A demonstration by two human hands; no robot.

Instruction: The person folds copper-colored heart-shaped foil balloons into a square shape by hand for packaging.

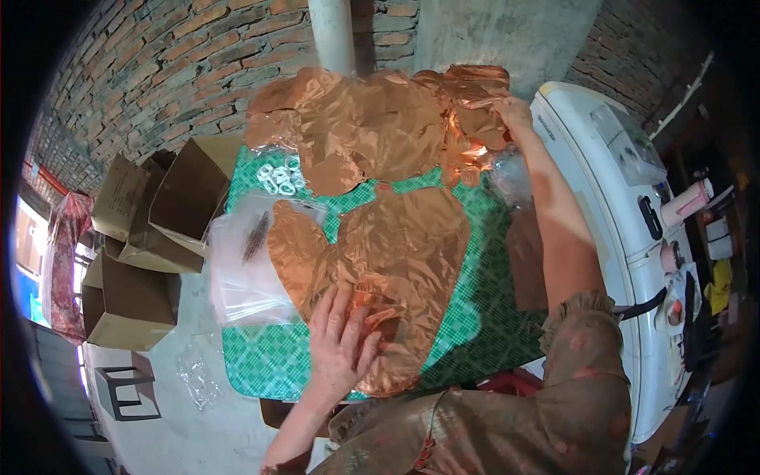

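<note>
A flat, uninflated copper-coloured foil balloon [412, 253] lies on the green checked tablecloth [491, 261] in front of me. My left hand [340, 340] rests palm down on its lower part, fingers spread. At the table's far right, my right hand [516, 119] has its fingers closed at the edge of another copper foil balloon [479, 103], which looks crumpled and shiny; the fingertips are partly hidden. More flat foil balloons [372, 119] overlap along the far edge. Left of the nearest balloon is a stack of clear plastic bags [245, 277], partly under it.
Small white coils [281, 176] sit at the table's far left. Open cardboard boxes [186, 194] stand to the left, with a small dark stool [127, 392] below them. A white appliance [590, 174] borders the right side. A brick wall [190, 71] rises behind.
</note>
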